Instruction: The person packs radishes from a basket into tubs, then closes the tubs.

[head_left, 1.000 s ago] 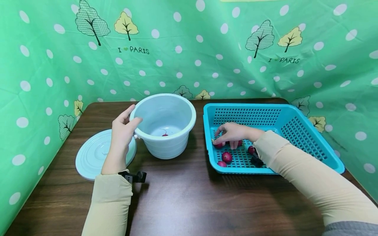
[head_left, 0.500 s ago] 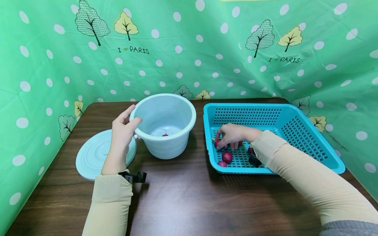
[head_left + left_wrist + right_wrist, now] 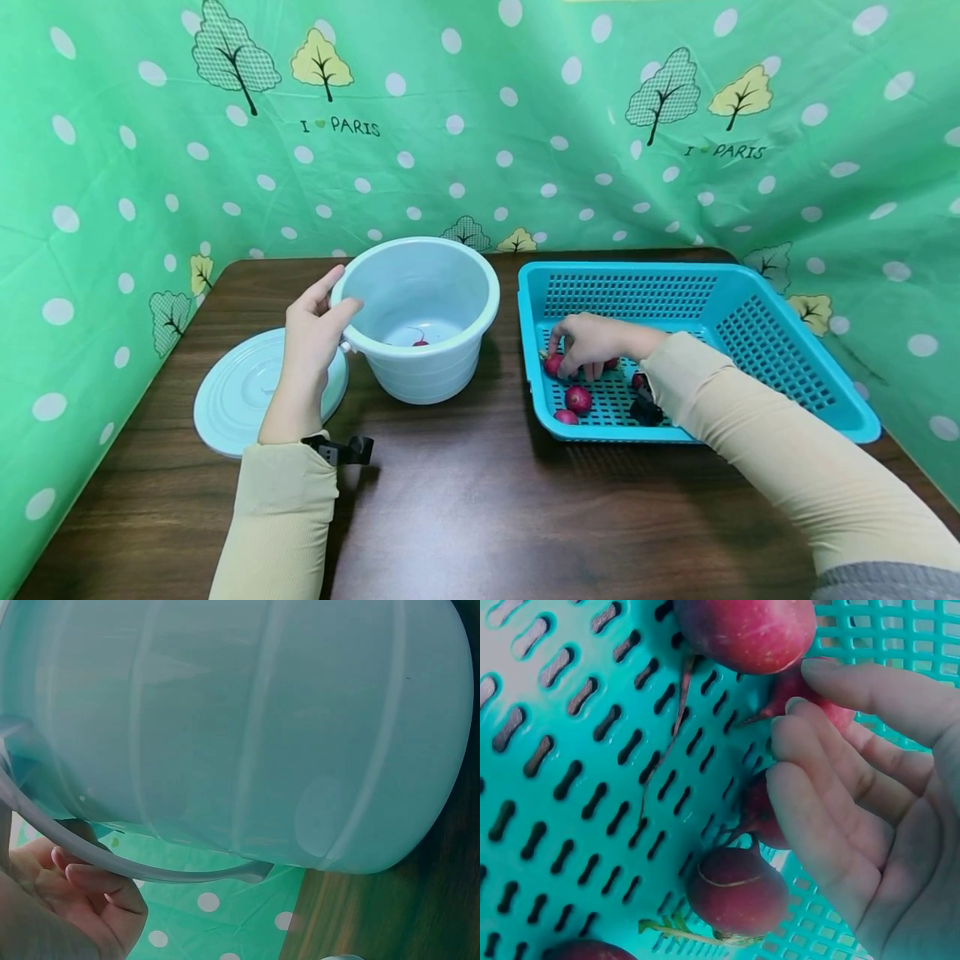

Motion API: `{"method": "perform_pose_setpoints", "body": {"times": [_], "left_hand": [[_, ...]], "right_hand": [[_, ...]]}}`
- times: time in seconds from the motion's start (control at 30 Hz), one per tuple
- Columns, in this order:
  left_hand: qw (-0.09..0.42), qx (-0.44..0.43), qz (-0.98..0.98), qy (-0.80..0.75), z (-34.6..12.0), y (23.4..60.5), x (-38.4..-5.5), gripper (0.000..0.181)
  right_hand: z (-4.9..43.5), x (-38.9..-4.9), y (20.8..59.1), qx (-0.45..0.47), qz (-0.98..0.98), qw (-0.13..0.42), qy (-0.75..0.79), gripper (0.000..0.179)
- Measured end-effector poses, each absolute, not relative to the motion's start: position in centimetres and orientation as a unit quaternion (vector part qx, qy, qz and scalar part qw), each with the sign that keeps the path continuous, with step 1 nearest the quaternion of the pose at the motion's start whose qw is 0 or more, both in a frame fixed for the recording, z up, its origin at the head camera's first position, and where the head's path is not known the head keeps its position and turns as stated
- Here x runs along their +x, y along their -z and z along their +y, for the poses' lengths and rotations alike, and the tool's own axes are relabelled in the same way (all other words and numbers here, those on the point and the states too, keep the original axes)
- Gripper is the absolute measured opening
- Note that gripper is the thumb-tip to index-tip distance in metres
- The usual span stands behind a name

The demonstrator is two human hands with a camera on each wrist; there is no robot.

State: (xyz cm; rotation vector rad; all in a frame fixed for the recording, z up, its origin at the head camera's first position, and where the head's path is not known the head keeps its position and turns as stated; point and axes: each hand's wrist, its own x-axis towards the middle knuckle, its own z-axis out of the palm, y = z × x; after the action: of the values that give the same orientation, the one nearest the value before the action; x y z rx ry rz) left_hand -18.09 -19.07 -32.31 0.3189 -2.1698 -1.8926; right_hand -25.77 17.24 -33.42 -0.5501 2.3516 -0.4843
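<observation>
My left hand (image 3: 307, 358) grips the rim of a pale blue bucket (image 3: 425, 373), thumb over the inner edge. The left wrist view shows the bucket's ribbed side and its handle (image 3: 150, 868) passing by the curled fingers. One red radish (image 3: 420, 342) with a thin root lies at the bucket's bottom. Inside the blue basket (image 3: 630, 268), my right hand (image 3: 596, 343) pinches a radish (image 3: 553, 367) between thumb and fingers, near the left wall. In the right wrist view that radish (image 3: 821, 701) is partly hidden behind the fingers, with other radishes (image 3: 737, 892) around the hand.
Nearer the basket's front lie more radishes (image 3: 577, 399), one of them by the front left corner. A round pale blue lid (image 3: 232, 396) rests on the dark wooden table (image 3: 465, 500), left of the bucket. Green patterned cloth (image 3: 465, 125) hangs behind.
My right hand's thumb and fingers have closed around the radish by the left wall, the hand shifting only slightly. My left hand and the bucket have stayed put.
</observation>
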Motion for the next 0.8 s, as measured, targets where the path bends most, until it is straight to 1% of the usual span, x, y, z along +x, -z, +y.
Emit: {"method": "perform_pose_setpoints", "body": {"times": [0.23, 0.43, 0.8], "left_hand": [[0.124, 0.111, -0.742, 0.649, -19.1, 32.3, -18.2, 0.056], [0.124, 0.111, -0.743, 0.649, -19.0, 32.3, -18.2, 0.056], [0.123, 0.112, -0.741, 0.65, -19.0, 32.2, -18.1, 0.056]], "right_hand": [[17.6, -26.0, 33.5, -0.23, 0.889, 0.333, 0.213, 0.028], [18.1, -26.1, 33.5, -0.236, 0.87, 0.344, 0.261, 0.028], [18.8, -26.6, 33.0, -0.203, 0.848, 0.366, 0.326, 0.041]]}}
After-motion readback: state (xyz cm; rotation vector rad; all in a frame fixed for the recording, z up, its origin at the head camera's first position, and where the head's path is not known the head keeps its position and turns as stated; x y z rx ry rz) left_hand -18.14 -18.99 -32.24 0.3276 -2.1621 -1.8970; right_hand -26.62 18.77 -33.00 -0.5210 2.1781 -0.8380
